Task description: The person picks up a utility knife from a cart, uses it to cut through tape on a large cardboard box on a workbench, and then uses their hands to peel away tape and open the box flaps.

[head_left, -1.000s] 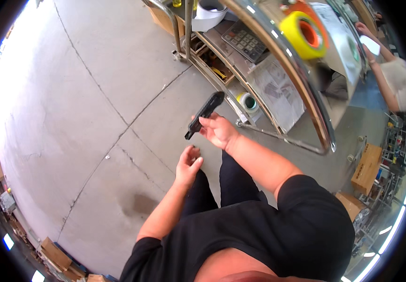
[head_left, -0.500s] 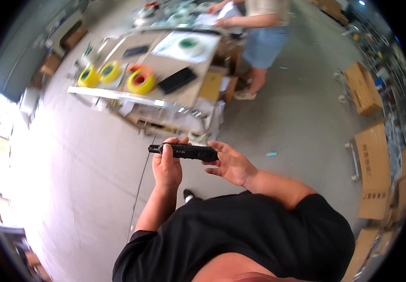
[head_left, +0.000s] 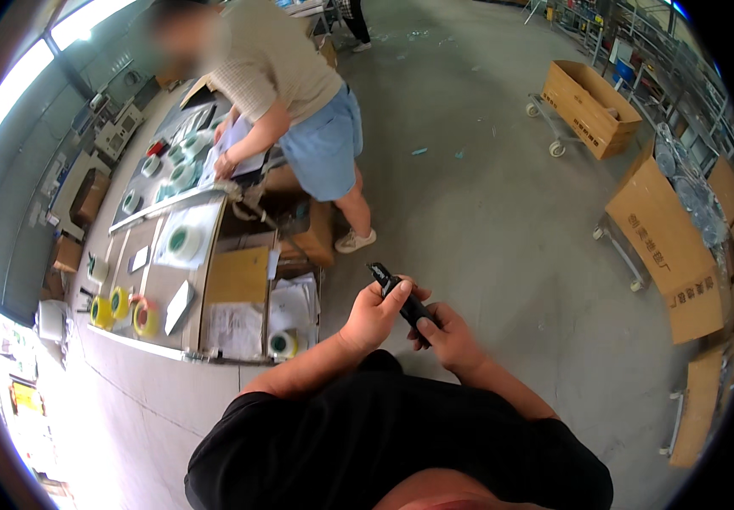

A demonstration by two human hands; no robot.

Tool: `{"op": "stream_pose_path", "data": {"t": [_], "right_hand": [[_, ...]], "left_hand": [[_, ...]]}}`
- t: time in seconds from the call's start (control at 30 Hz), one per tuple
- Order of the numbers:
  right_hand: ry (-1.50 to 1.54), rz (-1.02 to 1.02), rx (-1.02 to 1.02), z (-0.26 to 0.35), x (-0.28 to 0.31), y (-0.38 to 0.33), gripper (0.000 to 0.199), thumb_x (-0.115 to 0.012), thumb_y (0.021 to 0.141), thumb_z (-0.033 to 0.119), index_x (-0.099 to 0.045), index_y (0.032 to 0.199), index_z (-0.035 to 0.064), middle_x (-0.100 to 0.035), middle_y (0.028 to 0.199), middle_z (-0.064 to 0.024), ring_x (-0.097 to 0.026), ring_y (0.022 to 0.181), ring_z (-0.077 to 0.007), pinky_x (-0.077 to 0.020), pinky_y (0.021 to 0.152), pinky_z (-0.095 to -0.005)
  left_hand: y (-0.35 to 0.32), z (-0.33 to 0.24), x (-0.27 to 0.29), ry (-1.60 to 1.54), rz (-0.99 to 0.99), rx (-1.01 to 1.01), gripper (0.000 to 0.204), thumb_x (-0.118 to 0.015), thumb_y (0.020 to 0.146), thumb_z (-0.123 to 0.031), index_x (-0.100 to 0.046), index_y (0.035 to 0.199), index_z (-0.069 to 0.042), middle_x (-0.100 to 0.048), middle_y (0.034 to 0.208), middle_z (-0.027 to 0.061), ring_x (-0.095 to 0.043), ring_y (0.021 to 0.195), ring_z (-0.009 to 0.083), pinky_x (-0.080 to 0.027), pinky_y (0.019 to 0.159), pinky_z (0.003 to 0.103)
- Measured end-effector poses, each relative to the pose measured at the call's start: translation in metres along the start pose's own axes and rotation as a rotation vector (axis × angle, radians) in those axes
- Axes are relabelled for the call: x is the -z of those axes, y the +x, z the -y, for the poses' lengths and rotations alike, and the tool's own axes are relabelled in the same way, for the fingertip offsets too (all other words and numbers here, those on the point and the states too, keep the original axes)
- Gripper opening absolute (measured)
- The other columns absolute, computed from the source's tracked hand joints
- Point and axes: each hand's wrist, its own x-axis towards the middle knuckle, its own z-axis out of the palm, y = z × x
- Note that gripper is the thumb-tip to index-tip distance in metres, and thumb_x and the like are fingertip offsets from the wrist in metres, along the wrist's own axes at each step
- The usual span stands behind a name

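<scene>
Black handheld device [head_left: 402, 299] (grey floor [head_left: 486, 212])

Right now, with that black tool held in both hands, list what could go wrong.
1. The black handheld tool is held in mid-air by the left hand and right hand over bare concrete floor; a slip could drop it onto hard ground.
2. Its narrow tip sticks out past the left hand's fingers; whether it is a blade cannot be told, so fingers near it may be at risk.
3. Another person works at the cluttered cart close by; turning could bump them.
</scene>
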Motion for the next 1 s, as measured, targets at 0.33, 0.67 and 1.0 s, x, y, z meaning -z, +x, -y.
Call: {"op": "stream_pose_path", "data": {"t": [0.33,0.67,1.0], "right_hand": [[0.013,0.084,0.018,0.066,0.184,0.232,0.031,-0.051,0.102,0.015,-0.049,0.129,0.0012,-0.065,0.098,-0.0072,-0.063,0.080,-0.0141,-0.0527,0.078,-0.0311],[0.151,-0.381,0.047,0.143,0.417,0.460,0.017,-0.052,0.102,0.015,-0.053,0.113,0.0012,-0.065,0.097,-0.0120,-0.063,0.077,-0.0174,-0.0521,0.074,-0.0338],[-0.005,-0.064,-0.084,0.221,0.547,0.822,0.017,-0.062,0.096,0.012,-0.054,0.104,-0.0002,-0.062,0.084,-0.0073,-0.061,0.073,-0.0149,-0.0510,0.070,-0.0307]], "left_hand": [[0.314,-0.001,-0.011,0.035,0.189,0.207,0.035,-0.051,0.107,-0.031,-0.064,0.114,0.001,-0.069,0.101,0.0084,-0.063,0.091,0.0158,-0.051,0.083,0.031],[0.670,-0.010,0.014,0.655,-0.083,0.123,0.088,-0.070,0.089,-0.051,-0.037,0.148,0.006,-0.045,0.149,0.0256,-0.044,0.140,0.0318,-0.035,0.116,0.038],[0.914,-0.054,0.191,0.931,-0.909,0.149,0.093,-0.079,0.081,-0.043,-0.038,0.144,0.011,-0.046,0.145,0.0309,-0.043,0.138,0.0407,-0.035,0.115,0.043]]}}
